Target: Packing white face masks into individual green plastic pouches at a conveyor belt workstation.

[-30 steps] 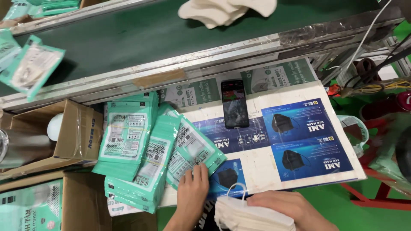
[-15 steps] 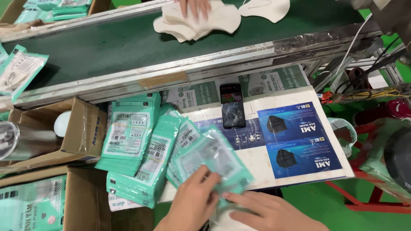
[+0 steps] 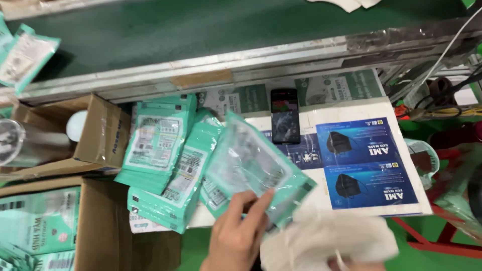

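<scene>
My left hand pinches the lower edge of a teal and clear plastic pouch, lifted and tilted above the work surface. Low at the right, only the fingertips of my right hand show; they grip a stack of white face masks just beside the pouch's open end. Two piles of the same teal pouches lie fanned out to the left of my hands. A black phone rests flat behind the lifted pouch.
A green conveyor belt with a metal rail runs across the top; a few pouches lie on it at the left. Cardboard boxes stand at the left. Blue printed sheets cover the white board. Cables hang at the right.
My left hand has picked one pouch off the pile and raised it. My right hand brought the white masks up beside it. The view tilted down, so the masks on the belt left the frame.
</scene>
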